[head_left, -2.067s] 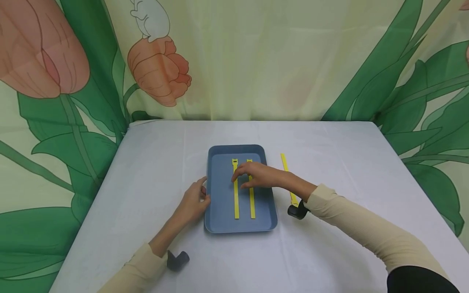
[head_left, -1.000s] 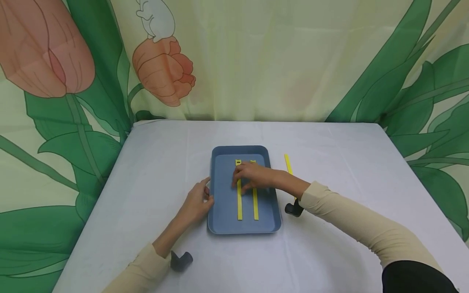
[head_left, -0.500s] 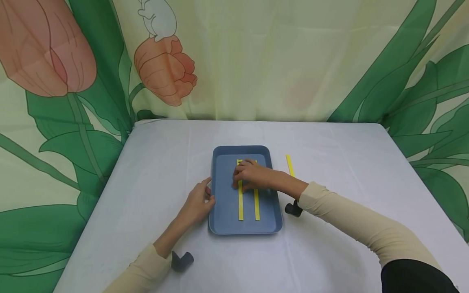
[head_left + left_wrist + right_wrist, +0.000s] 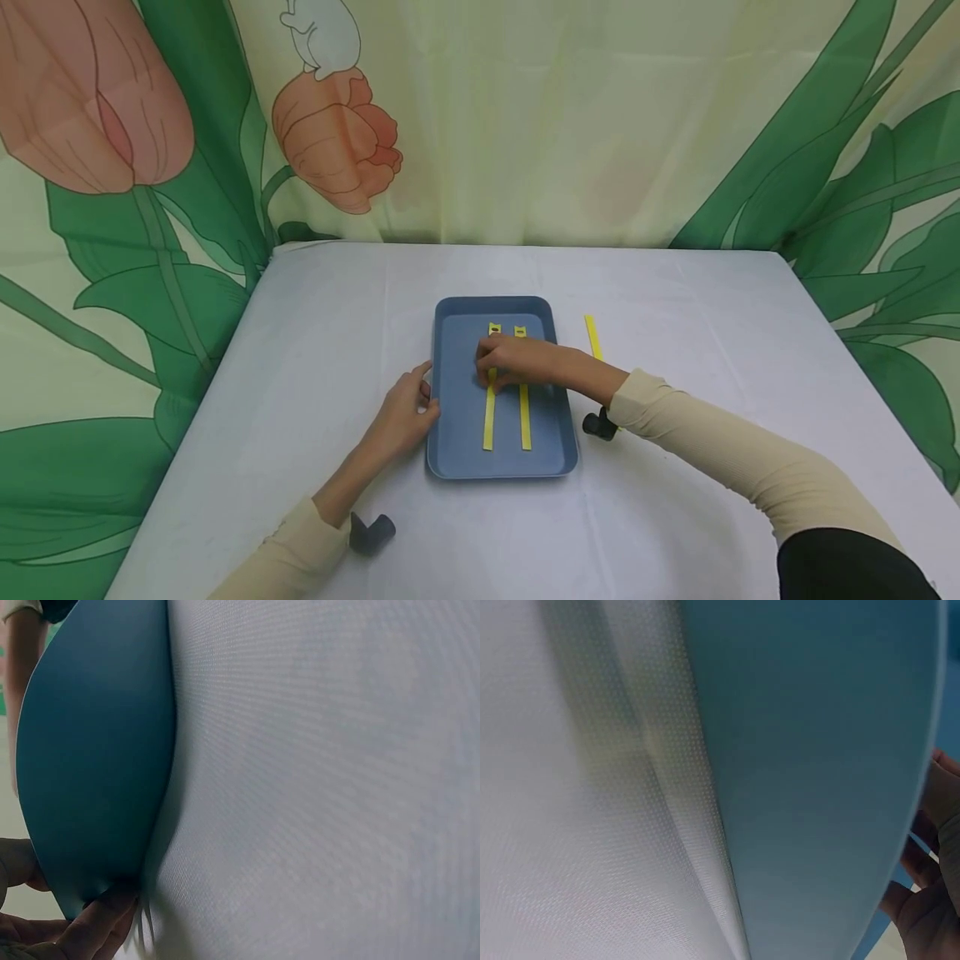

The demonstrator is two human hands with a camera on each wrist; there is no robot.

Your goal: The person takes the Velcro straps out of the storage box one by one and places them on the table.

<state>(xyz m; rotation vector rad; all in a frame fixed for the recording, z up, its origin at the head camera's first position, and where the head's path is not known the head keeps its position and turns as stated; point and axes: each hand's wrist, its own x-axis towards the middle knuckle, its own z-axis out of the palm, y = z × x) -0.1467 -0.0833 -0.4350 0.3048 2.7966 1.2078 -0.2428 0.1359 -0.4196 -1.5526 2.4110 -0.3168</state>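
A blue tray (image 4: 455, 433) on the table holds two yellow cable straps with slotted heads. My right hand (image 4: 521, 358) reaches in from the right and pinches the left strap (image 4: 488, 425) near its upper middle, the strap slightly slanted. The right strap (image 4: 525, 427) lies lengthwise, partly hidden under that hand. At the tray's left side, my left hand (image 4: 401, 412) rests its thumb and fingertips on the edge. Its fingers (image 4: 97, 930) touch the tray's outer wall (image 4: 97, 765) in the left wrist view. The right wrist view shows mainly the tray's wall (image 4: 817, 780).
A third yellow strap (image 4: 592, 336) lies on the white tablecloth (image 4: 675, 333) right of the tray, partly covered by the right forearm. Black wrist cameras (image 4: 372, 535) hang below each cuff. A flower-printed curtain (image 4: 525, 125) stands behind the table.
My right hand has lowered onto the left strap and pinched it. That strap has turned a little, its head shifting right and its tail left. My left hand stays on the tray's edge.
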